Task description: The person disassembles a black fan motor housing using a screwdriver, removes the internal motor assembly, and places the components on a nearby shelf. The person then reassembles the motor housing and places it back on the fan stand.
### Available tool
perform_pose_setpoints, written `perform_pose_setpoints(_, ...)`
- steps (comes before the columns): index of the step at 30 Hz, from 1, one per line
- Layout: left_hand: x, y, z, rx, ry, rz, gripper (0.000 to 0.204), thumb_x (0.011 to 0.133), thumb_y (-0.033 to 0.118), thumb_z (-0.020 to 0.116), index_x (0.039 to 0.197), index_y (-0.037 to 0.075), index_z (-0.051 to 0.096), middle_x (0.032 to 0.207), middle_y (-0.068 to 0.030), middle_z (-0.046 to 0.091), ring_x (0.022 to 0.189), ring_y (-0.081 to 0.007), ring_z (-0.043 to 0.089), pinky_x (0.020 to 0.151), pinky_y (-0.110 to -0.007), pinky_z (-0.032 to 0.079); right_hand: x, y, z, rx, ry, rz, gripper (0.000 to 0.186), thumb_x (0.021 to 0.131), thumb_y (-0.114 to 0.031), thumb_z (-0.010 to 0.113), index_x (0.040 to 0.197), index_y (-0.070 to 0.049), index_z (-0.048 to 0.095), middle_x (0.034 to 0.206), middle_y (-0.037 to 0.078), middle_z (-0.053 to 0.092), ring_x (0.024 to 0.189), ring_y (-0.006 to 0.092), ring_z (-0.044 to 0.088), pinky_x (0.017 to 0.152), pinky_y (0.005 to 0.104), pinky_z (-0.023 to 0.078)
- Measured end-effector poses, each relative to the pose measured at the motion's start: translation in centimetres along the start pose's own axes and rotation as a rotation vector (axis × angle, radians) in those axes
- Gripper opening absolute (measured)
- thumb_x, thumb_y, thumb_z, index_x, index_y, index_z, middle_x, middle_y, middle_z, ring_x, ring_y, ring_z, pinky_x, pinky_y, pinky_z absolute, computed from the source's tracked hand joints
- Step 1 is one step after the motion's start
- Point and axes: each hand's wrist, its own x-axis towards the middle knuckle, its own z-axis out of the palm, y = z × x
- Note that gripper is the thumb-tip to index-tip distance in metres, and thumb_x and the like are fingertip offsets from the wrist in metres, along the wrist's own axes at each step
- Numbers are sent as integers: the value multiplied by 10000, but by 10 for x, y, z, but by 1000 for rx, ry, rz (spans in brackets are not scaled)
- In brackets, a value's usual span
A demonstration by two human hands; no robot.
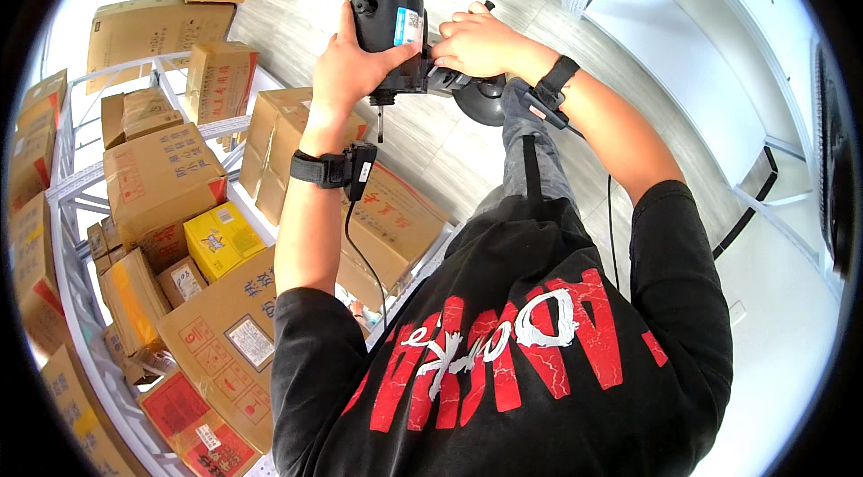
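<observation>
- Two hands are at the motor (391,32), which is out in front of the person, over the floor (449,149): the left hand (351,68) is wrapped round its casing, the right hand (481,41) curled at its right side, its grip hidden.
- Smooth casing could slip if the left thumb eases off.
- Uneven support might twist the motor, swinging its thin shaft (379,124) toward the boxes (400,207).
- A drop could bend that shaft; whether anything supports it underneath, I cannot tell.
- Loose wrist cable (361,252) might snag on a box edge.
</observation>
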Motion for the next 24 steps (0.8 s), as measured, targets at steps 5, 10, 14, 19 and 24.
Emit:
perform_pose_setpoints(5,0,0,1,-3,-9,1,1256,618,643,798,1517,-46,253,1213,-280,628,1102,-377,652,924,-400,529,3,2,-3,46,19,-43,187,923,-384,614,917,-258,751,850,-30,612,982,179,557,874,382,307)
perform_pose_setpoints(10,0,1,2,4,-1,21,1246,621,637,800,1513,-46,262,1203,-277,632,1112,-380,648,930,-400,526,10,2,-15,102,-70,-38,174,899,-361,630,910,-256,768,867,-40,663,993,177,568,891,392,313)
perform_pose_setpoints(14,1,-4,3,3,5,28,1242,621,632,802,1512,-46,263,1205,-276,632,1118,-380,645,936,-396,523,13,10,-14,159,-104,-31,175,885,-341,629,922,-253,776,899,-30,709,1013,191,582,922,418,320)
perform_pose_setpoints(19,0,1,1,8,8,31,1241,621,635,797,1514,-43,263,1220,-277,626,1120,-377,645,941,-397,520,14,6,-8,137,-144,12,179,884,-333,628,925,-245,778,873,-15,713,1002,196,590,930,422,316)
perform_pose_setpoints(24,1,-4,4,15,21,54,1243,630,658,776,1511,-49,257,1200,-274,635,1097,-387,654,925,-410,528,16,-2,-12,133,-187,42,190,885,-333,622,906,-232,780,853,8,717,977,208,613,930,428,316)
